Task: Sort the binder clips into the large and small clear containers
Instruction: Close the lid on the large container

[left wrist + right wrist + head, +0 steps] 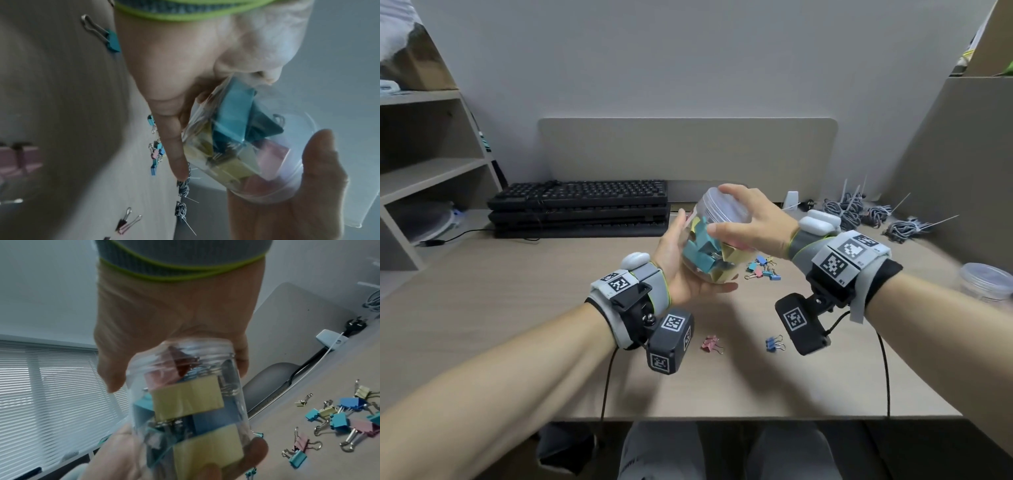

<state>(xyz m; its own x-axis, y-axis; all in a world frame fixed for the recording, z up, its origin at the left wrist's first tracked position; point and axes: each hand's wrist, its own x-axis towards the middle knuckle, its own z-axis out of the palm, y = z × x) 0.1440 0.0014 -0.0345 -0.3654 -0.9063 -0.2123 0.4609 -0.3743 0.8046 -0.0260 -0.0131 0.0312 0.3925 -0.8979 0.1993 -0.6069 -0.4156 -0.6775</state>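
Observation:
A large clear container [709, 250] with several big teal, yellow and pink binder clips inside is held tilted above the desk. My left hand [678, 270] cups and grips its base from below. My right hand [748, 222] curls its fingers round the clear lid [726, 205] at the container's mouth. The right wrist view shows the container [189, 402] with its threaded neck against my palm. In the left wrist view the container [246, 154] sits between both hands. A pile of small clips [762, 269] lies on the desk behind it. The small clear container [988, 281] stands at the far right.
A pink clip [710, 343] and a blue clip [774, 343] lie near the desk's front edge. Stacked keyboards [578, 209] sit at the back left, with bundled cables [876, 216] at the back right. Shelves [421, 164] stand on the left.

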